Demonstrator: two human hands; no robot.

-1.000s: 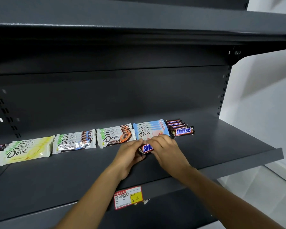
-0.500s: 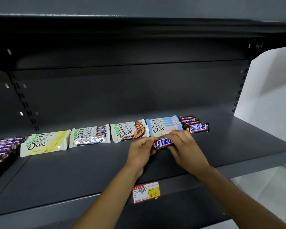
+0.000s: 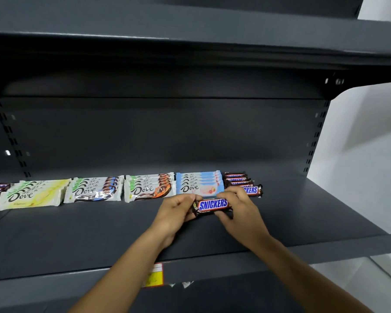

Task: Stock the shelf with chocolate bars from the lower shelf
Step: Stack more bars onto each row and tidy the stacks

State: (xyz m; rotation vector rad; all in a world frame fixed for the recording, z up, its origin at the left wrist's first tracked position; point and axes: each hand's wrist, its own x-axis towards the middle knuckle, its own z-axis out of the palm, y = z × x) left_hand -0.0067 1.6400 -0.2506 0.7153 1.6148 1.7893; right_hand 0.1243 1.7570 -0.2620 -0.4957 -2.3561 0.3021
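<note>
While both hands hold one Snickers bar by its ends, the bar lies lengthwise with its label up, just in front of the blue Dove stack. It is low over the shelf deck. Whether it touches the deck cannot be told.

Grip state:
- Left hand: fingers curled round the left end of the wrapper.
- Right hand: thumb and fingers pinch the right end.

A two-end hold of this kind most likely serves to keep the bar level and the printed face forward, so that it can be squared against the row before release.

Layout, referenced to the blue Dove stack:
- Immediately right: the Snickers stack, its front bar partly hidden behind the right hand.
- Immediately left: the orange Dove stack.
- Further left: two more Dove stacks, then dark bars at the frame edge.
- Below and left, on the shelf's front lip: a price tag, partly covered by the left forearm.

Each stack is shingled from back to front with labels readable, which appears intended for display. The held bar has the same orientation, so its likely destination is the Snickers stack to the right. Deck space in front of the blue Dove stack is bare, which suggests stocking is at an early stage.
</note>
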